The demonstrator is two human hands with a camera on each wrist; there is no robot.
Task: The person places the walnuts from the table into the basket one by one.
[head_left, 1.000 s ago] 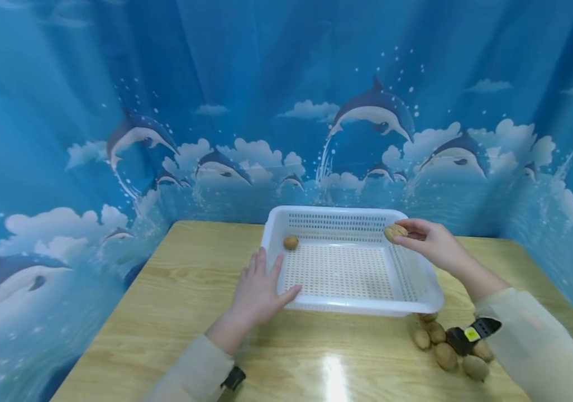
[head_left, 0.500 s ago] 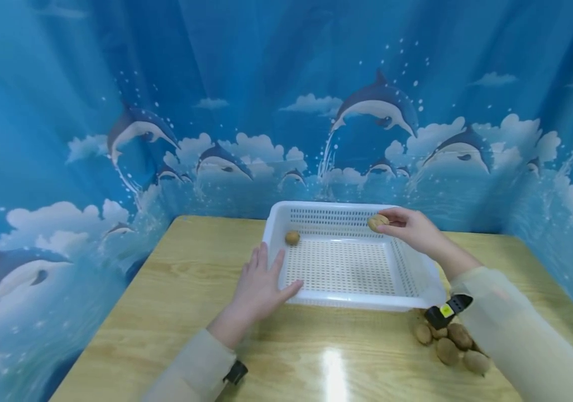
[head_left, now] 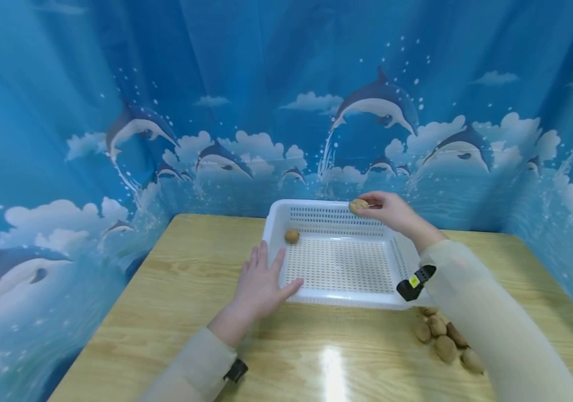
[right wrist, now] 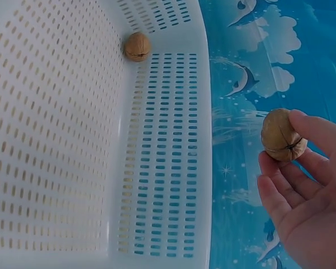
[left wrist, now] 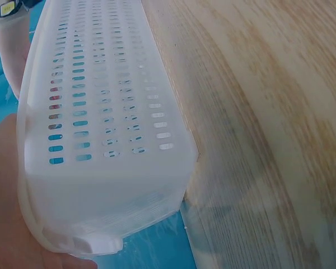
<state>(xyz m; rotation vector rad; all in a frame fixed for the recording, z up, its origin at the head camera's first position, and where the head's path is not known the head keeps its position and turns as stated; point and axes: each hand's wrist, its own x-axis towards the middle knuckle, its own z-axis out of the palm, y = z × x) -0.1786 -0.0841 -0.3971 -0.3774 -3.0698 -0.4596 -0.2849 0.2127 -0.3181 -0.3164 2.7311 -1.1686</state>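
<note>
A walnut (right wrist: 283,135) is pinched between the thumb and fingers of my right hand (head_left: 389,213), held up over the far side of the white plastic basket (head_left: 347,297). Inside the basket, at its far left corner, lies another walnut (head_left: 292,236). My left hand (head_left: 258,286) rests on the basket's left rim with its fingers spread. In the left wrist view the slotted basket wall (left wrist: 106,185) fills the left side, and part of the left hand (left wrist: 11,207) shows at its rim.
Several more walnuts (head_left: 445,349) lie on the wooden table (head_left: 181,312) to the front right of the basket, some partly hidden by my right sleeve (head_left: 487,312). A blue curtain (head_left: 246,84) printed with dolphins hangs behind and beside the table.
My right hand has carried the walnut leftward and a little farther back, from the basket's right rim to over its far side. The left hand has stayed on the rim.
</note>
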